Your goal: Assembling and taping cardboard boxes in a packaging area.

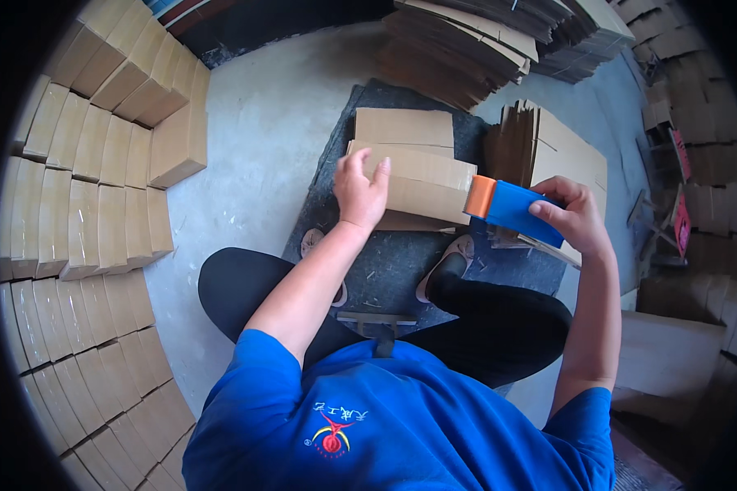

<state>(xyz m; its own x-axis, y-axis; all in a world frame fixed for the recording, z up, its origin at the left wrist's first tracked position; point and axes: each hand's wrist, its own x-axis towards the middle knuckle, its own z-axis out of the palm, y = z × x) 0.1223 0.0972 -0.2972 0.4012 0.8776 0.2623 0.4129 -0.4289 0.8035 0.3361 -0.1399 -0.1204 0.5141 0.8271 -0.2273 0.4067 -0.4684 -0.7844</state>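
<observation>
A blue shirt (434, 417) is filling the lower centre. Stacked cartons (86, 221) are lining the left edge. Mid-frame, the left hand (362, 192), its grip spread fairly wide, is reaching the left end of a brown box (426, 184). Right of centre, a blue tape dispenser (516, 210) is pointing its orange end at the box's right end, the right hand (577, 217) gripping it.

One carton (430, 195) has one left hand (362, 192), one right hand (577, 214) and one tape dispenser (512, 211) near it. Two shoes (455, 260) are on its near side, and more than twenty boxes (83, 221) are stacked to its left.
</observation>
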